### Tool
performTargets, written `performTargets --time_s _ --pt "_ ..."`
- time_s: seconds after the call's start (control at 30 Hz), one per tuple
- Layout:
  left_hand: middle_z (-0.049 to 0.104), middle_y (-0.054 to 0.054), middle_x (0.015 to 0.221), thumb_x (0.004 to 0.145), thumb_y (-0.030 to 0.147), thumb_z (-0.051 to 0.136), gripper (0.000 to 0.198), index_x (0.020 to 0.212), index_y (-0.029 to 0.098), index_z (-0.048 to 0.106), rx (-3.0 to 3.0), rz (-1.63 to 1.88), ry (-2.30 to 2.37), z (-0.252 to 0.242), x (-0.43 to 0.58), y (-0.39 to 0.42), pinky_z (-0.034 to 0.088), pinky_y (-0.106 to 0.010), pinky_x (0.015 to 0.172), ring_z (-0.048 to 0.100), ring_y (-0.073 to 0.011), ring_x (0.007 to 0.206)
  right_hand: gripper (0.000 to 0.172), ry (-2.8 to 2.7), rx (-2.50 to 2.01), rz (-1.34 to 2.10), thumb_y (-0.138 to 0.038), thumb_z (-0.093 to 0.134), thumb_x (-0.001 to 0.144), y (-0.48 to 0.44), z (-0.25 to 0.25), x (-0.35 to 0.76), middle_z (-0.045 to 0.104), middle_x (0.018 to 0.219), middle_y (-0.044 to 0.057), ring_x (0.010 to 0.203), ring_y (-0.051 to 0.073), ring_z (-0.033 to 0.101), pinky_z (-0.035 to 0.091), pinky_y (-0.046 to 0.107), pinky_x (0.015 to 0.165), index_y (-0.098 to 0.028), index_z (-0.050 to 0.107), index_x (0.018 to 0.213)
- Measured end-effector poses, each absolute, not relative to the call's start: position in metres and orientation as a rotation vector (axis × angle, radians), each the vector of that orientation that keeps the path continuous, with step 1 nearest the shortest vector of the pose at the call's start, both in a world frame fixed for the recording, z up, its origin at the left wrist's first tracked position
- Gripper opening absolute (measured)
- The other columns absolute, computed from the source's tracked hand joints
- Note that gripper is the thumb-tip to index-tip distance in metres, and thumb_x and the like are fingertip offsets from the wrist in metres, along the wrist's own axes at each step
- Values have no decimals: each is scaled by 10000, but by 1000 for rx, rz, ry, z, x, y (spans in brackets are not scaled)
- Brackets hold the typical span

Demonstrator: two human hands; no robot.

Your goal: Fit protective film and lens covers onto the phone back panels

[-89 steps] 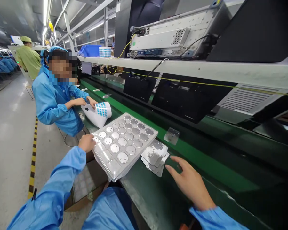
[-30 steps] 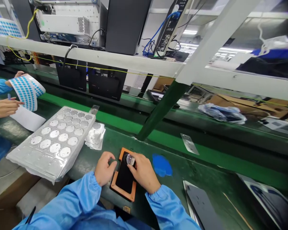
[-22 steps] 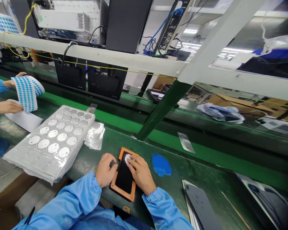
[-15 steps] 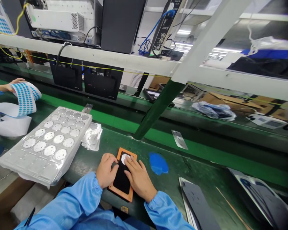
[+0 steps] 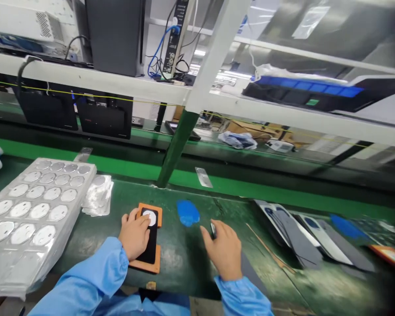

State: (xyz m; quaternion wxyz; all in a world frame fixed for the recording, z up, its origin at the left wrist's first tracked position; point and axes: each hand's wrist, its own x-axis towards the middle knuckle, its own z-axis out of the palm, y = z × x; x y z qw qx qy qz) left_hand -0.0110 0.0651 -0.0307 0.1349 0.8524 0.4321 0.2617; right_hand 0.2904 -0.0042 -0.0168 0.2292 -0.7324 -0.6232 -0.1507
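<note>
Workbench point(image 5: 92, 237): scuffed green, under the orange frame point(image 5: 157, 260); white beam point(image 5: 85, 80) beyond it;
Tray point(image 5: 9, 268): glossy clear plastic, silvery discs point(image 5: 40, 210) in rows; left of the frame;
Orange frame: rectangular, around a black panel point(image 5: 152, 246);
Left hand point(image 5: 134, 235): palm down over the frame; fingers extended, one on the white disc point(image 5: 153, 216);
Right hand point(image 5: 224, 250): right of the frame; thumb spread from fingers; cannot tell whether they grip the dark sliver point(image 5: 213, 229) there;
White disc: smooth; on the panel's far end

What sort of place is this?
Probably a factory workbench: there's a long green worktable, a clear plastic tray of round whitish discs, and an orange rectangular frame holding a flat black slab.
</note>
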Motion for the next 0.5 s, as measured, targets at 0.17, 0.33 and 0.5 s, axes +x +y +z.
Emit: performTargets --time_s 0.17,0.33,0.5 --pt "668 -81 1258 819 153 555 342 1120 257 679 2504 781 1299 -31 -9 67 257 -606 968 363 -393 1302 538 -1658 -2374 -470 -512 559 828 -23 -25 341 552 1366 205 1245 374 512 420 534 964 -148 600 1222" --pt "680 -73 1235 823 174 567 311 1084 278 699 2473 884 1336 -39 -9 66 270 -601 961 368 -393 1309 279 -1680 -2378 -411 -273 478 859 -26 -43 338 703 1105 185 1055 273 649 460 378 940 -145 696 977" --pt "681 -87 1171 822 187 585 211 986 241 707 2296 1072 1353 -39 -18 64 290 -581 1016 397 -374 1293 354 -1523 -2347 -441 -304 372 925 -28 -7 349 725 868 140 821 243 663 468 342 773 -177 700 887"
